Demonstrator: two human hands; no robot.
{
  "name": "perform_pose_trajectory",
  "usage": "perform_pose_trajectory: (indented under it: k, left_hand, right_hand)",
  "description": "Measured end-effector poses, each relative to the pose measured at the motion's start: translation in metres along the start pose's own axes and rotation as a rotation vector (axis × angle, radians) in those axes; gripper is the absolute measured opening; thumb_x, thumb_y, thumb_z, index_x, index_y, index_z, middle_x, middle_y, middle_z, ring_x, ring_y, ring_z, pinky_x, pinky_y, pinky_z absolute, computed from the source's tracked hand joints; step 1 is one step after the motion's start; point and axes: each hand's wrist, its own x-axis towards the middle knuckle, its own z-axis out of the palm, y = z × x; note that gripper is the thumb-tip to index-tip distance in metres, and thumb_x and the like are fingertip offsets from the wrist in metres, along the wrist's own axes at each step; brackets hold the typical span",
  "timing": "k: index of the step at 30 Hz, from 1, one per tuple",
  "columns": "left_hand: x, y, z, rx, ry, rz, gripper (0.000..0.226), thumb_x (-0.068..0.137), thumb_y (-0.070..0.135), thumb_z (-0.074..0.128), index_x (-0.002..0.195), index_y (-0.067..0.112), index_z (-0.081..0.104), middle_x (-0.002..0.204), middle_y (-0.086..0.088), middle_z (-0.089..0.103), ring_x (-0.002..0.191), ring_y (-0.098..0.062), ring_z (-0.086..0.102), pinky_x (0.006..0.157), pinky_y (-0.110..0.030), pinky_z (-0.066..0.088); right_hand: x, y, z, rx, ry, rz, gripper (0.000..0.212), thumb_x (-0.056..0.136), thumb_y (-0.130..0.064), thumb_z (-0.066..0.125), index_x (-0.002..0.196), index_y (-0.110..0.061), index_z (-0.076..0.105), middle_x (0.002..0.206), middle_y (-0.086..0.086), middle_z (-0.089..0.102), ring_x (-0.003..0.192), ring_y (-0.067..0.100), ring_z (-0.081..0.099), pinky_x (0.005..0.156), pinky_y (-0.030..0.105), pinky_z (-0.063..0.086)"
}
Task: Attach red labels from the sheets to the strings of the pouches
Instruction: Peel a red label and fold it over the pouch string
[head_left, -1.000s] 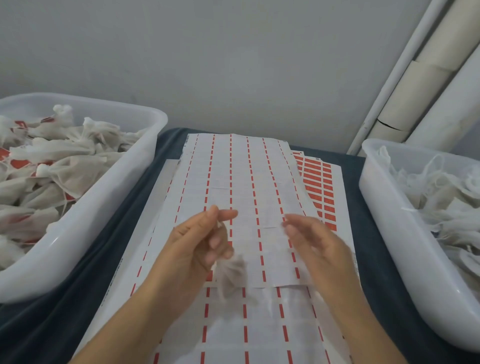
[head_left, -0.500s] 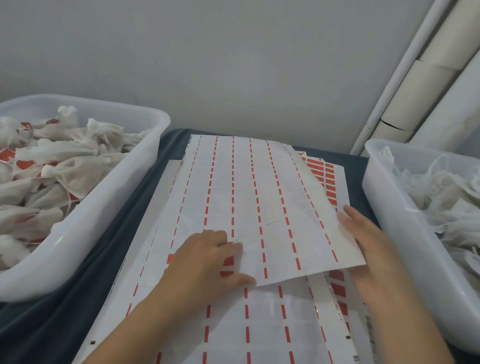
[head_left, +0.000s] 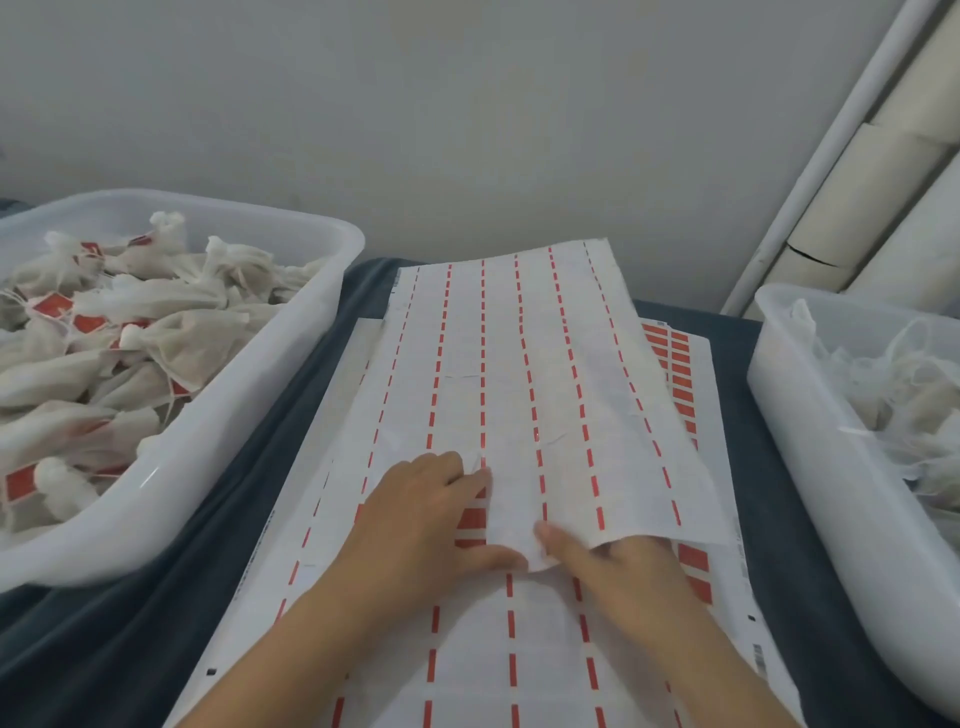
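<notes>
Dark blue cloth (head_left: 291, 415) covers the table. Two white plastic tubs flank the centre. Left tub (head_left: 218, 436): heaped full of filled pouches (head_left: 156, 332), many with red tags showing, so probably the finished ones. Right tub (head_left: 810, 431): pouches (head_left: 904, 384) with loose strings and no red visible; likely unlabelled stock.

Between the tubs, a stack of label sheets, long axis running near to far. Top spent sheet (head_left: 519, 374) is mostly stripped, only thin red dashes left; its near-right edge is raised off the stack. Sheets below (head_left: 519, 639) are stripped too. Full red labels (head_left: 693, 556) show under the raised edge and along the far right side (head_left: 672, 364).

Left hand (head_left: 415, 525): flat, fingers spread, pressing the stack beside the spent sheet's near-left corner, thumb at the sheet's near edge. Right hand (head_left: 628, 566): fingers slid under the near edge, one finger visible on top; whether it pinches the sheet, cannot tell. Holds no pouch.

Usable labels lie right of and under the right hand, which is the nearer hand. Next move probably clears the spent sheet away.
</notes>
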Motion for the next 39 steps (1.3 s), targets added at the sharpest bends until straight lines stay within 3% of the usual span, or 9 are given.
perform_pose_trajectory:
  k: [3,5,9,12,18,22,26,34,39]
  left_hand:
    - [0.0,0.0,-0.004,-0.06,0.007,0.08,0.095,0.054,0.088,0.022,0.134,0.041,0.037,0.096,0.026,0.031,0.087,0.0,0.033,0.074,-0.007,0.028]
    - [-0.001,0.004,-0.006,-0.055,0.058,0.152,0.079,0.067,0.079,0.034,0.135,0.04,0.04,0.097,0.026,0.033,0.086,0.001,0.032,0.072,-0.002,0.025]
    - [-0.007,0.014,-0.005,-0.054,0.28,0.308,0.031,0.074,0.033,0.062,0.1,0.021,0.074,0.075,0.011,0.063,0.061,-0.002,0.048,0.06,-0.004,0.031]
    - [-0.01,0.019,-0.002,-0.039,0.332,0.375,0.024,0.072,0.023,0.063,0.091,0.014,0.076,0.063,0.005,0.06,0.055,-0.009,0.049,0.055,-0.013,0.029]
    - [-0.008,0.021,-0.008,-0.175,0.304,0.28,0.031,0.077,0.04,0.06,0.091,0.017,0.075,0.065,0.008,0.058,0.062,0.002,0.036,0.059,-0.006,0.025]
    - [-0.009,0.021,-0.009,-0.346,0.312,0.189,0.043,0.082,0.053,0.05,0.094,0.021,0.075,0.07,0.02,0.044,0.06,0.007,0.039,0.054,-0.005,0.028]
    - [-0.007,0.017,-0.006,-0.441,0.299,0.082,0.052,0.072,0.062,0.044,0.1,0.028,0.073,0.074,0.024,0.048,0.08,0.005,0.048,0.059,-0.007,0.038]
    - [-0.007,0.019,-0.005,-0.441,0.324,0.118,0.042,0.072,0.053,0.052,0.095,0.024,0.072,0.077,0.027,0.045,0.085,0.011,0.046,0.066,-0.002,0.037]
    - [-0.009,0.019,-0.008,-0.504,0.32,0.105,0.034,0.074,0.048,0.058,0.089,0.022,0.074,0.072,0.019,0.05,0.08,0.002,0.048,0.061,-0.008,0.039]
  right_hand:
    - [0.007,0.004,-0.005,0.355,0.133,0.096,0.02,0.09,-0.03,0.058,0.109,-0.033,0.054,0.111,-0.018,0.061,0.098,0.003,0.058,0.087,0.027,0.049]
    - [0.011,0.002,-0.014,0.538,0.222,0.107,0.024,0.09,-0.029,0.059,0.113,-0.033,0.056,0.11,-0.009,0.067,0.103,0.016,0.063,0.092,0.045,0.05]
    - [0.013,-0.001,-0.023,0.738,0.203,-0.003,0.029,0.082,-0.028,0.064,0.11,-0.035,0.058,0.102,-0.006,0.072,0.09,0.017,0.07,0.073,0.037,0.056]
    - [0.008,-0.003,-0.011,0.618,0.012,0.045,0.051,0.064,-0.032,0.073,0.112,-0.032,0.058,0.103,-0.006,0.072,0.094,0.017,0.069,0.085,0.041,0.054]
    - [0.01,-0.002,-0.01,0.601,-0.085,0.019,0.042,0.064,-0.029,0.074,0.104,-0.03,0.062,0.095,-0.001,0.074,0.086,0.021,0.071,0.071,0.03,0.058]
    - [0.007,-0.003,-0.006,0.57,-0.181,-0.041,0.034,0.061,-0.032,0.075,0.092,-0.045,0.069,0.102,-0.004,0.072,0.096,0.019,0.069,0.083,0.035,0.055]
    - [0.007,-0.001,-0.002,0.575,-0.16,-0.056,0.034,0.061,-0.034,0.076,0.094,-0.042,0.07,0.102,0.001,0.073,0.094,0.022,0.069,0.085,0.039,0.053]
    - [0.002,-0.006,0.001,0.448,-0.087,-0.061,0.036,0.069,-0.035,0.068,0.104,-0.028,0.066,0.094,-0.013,0.073,0.088,0.004,0.068,0.064,0.011,0.052]
    - [-0.001,-0.012,-0.001,0.411,-0.068,-0.071,0.039,0.068,-0.033,0.068,0.107,-0.027,0.063,0.092,-0.014,0.073,0.085,0.004,0.069,0.064,0.011,0.051]
